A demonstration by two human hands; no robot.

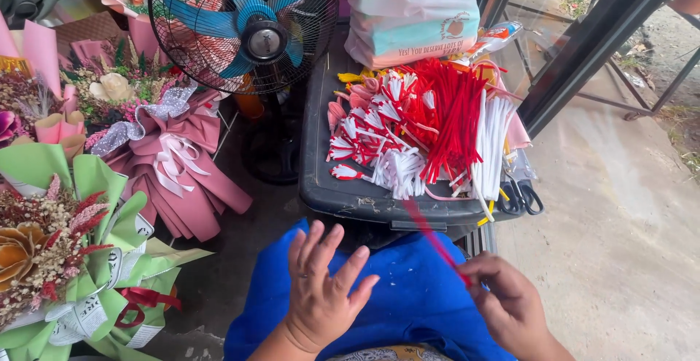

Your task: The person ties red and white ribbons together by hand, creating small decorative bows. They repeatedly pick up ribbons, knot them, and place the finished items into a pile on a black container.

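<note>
Both hands are bare: the left hand (321, 292) and the right hand (510, 306) wear no gloves, rings or watch. No sleeves show at the wrists. Bright blue cloth (415, 295) covers the lap, flecked with white bits.

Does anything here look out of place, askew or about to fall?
The black scissors sit at the very edge of the dark bin lid, handles overhanging. White pipe cleaners also jut past that edge. Otherwise nothing odd: right hand pinches a red pipe cleaner; left hand is open, empty.
</note>
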